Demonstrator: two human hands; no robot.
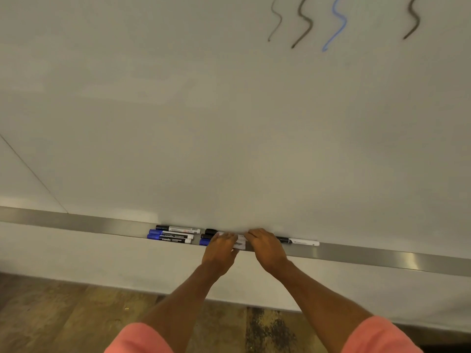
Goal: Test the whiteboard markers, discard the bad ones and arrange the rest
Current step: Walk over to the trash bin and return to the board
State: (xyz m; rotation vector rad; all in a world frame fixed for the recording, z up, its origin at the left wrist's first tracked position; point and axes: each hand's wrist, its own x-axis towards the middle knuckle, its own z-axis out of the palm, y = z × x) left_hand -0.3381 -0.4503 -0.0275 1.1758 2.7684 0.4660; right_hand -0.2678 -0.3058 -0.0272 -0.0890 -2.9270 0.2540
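Whiteboard [229,123]: four test squiggles [303,24] top right. Metal tray [76,222] along its foot. Left hand [220,250], right hand [267,248] down on middle cluster [239,244]; pinching or only pressing, cannot tell. Three markers [173,235] left, lone marker [303,242] right. Light, stiff, slick, apt to roll; best pinched mid-barrel. Black or blue caps.

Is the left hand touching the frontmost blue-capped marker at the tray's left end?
Apart. The head view shows bare tray between the left hand and the frontmost blue-capped marker; the hand sits further right, over the middle markers.
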